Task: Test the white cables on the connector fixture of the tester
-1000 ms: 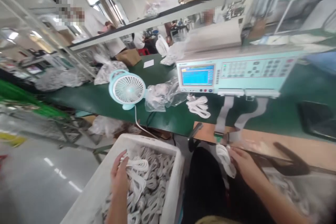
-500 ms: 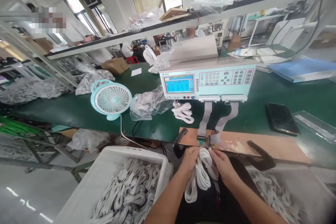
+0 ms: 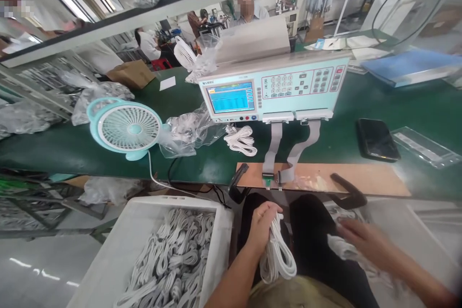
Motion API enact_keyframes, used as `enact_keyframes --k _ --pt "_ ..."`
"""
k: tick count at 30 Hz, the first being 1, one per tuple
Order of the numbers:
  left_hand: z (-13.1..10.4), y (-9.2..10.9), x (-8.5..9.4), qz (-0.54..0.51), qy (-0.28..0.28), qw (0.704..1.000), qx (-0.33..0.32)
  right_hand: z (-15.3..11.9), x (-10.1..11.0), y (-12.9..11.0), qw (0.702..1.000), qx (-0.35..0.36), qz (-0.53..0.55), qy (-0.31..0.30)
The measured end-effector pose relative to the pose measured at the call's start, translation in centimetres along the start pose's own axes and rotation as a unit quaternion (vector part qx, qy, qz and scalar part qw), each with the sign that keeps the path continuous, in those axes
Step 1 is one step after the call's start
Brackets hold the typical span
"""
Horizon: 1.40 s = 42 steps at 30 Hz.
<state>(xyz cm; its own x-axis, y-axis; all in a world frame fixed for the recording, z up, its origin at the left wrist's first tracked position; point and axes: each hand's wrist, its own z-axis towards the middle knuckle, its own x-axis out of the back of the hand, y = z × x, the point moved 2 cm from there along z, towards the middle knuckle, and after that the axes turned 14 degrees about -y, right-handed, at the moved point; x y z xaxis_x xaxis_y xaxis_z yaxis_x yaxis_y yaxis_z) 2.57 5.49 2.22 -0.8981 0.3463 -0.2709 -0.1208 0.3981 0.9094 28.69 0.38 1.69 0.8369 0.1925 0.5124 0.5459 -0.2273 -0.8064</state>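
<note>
My left hand (image 3: 263, 225) is closed on a bundled white cable (image 3: 277, 255) that hangs in loops above my lap. My right hand (image 3: 364, 238), blurred by motion, is out to the right with another white cable bundle (image 3: 342, 248) at its fingers. Ahead stands a light-blue tester (image 3: 299, 86) with a lit screen. Two grey ribbon cables (image 3: 274, 147) run down from it to small connectors (image 3: 268, 179) on a copper-coloured board (image 3: 325, 178) at the bench edge.
A white bin (image 3: 133, 216) full of cable bundles stands at lower left. On the green bench (image 3: 195, 168) are a fan (image 3: 133, 129), a loose white cable (image 3: 241, 140), a black phone (image 3: 378, 139) and a blue folder (image 3: 415, 67). Black clamps (image 3: 238, 183) hold the board. People sit beyond.
Both hands have left the connectors at the board. My left hand holds a bundle nearer my body, while my right hand has swung right with another. The camera view has tilted down.
</note>
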Motion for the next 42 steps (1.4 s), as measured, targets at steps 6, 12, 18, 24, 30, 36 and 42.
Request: enact_keyframes --k 6,12,18,24,30,36,42 --pt "0.2 0.1 -2.0 0.023 -0.034 0.998 -0.037 -1.3 -2.6 -4.7 0.984 0.094 -0.069 -0.137" --pt "-1.3 1.8 -2.6 0.269 -0.036 0.956 -0.106 0.4 -7.3 -9.6 0.978 0.179 0.011 -0.102" --pt "-1.9 2.4 -2.2 0.401 -0.022 0.904 -0.144 2.9 -7.8 -8.9 0.975 0.189 0.056 -0.104" --pt "-1.2 2.7 -1.5 0.312 0.04 0.942 -0.121 4.4 -8.5 -9.4 0.979 0.176 0.065 -0.084" --pt "-0.4 2.7 -0.8 0.211 0.038 0.972 -0.097 4.8 -7.9 -9.8 0.972 0.224 -0.011 -0.065" --pt "1.3 0.6 0.5 -0.045 0.045 0.998 -0.011 6.1 -8.7 -8.6 0.972 0.165 0.158 -0.053" --pt "1.8 0.4 1.2 -0.107 0.047 0.993 -0.031 6.8 -9.5 -8.7 0.958 0.134 0.246 -0.055"
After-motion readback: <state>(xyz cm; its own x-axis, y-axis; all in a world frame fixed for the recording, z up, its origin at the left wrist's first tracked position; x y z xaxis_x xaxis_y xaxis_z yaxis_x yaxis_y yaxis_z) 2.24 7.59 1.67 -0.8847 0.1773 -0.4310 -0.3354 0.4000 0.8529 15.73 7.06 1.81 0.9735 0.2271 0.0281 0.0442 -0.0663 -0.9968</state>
